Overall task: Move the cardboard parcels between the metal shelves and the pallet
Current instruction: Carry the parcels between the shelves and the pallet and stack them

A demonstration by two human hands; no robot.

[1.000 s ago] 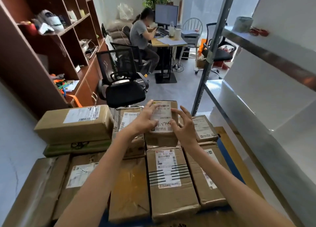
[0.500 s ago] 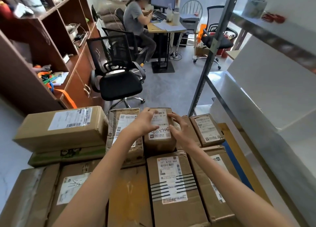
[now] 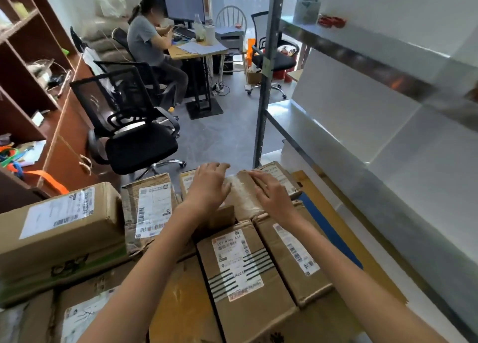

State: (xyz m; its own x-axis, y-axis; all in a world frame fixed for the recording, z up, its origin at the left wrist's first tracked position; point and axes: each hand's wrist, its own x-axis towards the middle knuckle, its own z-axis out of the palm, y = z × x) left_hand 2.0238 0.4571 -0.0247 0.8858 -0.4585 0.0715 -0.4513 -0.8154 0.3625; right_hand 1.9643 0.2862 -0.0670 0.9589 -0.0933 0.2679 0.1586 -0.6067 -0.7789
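Note:
Several taped cardboard parcels with white labels lie stacked in front of me. A small brown parcel (image 3: 241, 198) sits at the far middle of the stack, its taped side up. My left hand (image 3: 209, 185) lies over its left side with fingers bent over the far edge. My right hand (image 3: 270, 190) rests on its right side, fingers fairly straight. A striped-label parcel (image 3: 238, 267) lies just below my hands. The metal shelves (image 3: 362, 60) stand to the right, their lower levels bare. The pallet is hidden under the stack.
A large parcel (image 3: 59, 226) sits at the left. A black office chair (image 3: 134, 133) stands just beyond the stack. A person sits at a desk (image 3: 199, 49) farther back. A wooden bookcase (image 3: 31, 84) lines the left wall. The shelf upright (image 3: 266, 84) rises near the parcels.
The small parcel has turned so its label no longer faces up and its taped side shows. Both hands have shifted onto its top, and my head has come closer.

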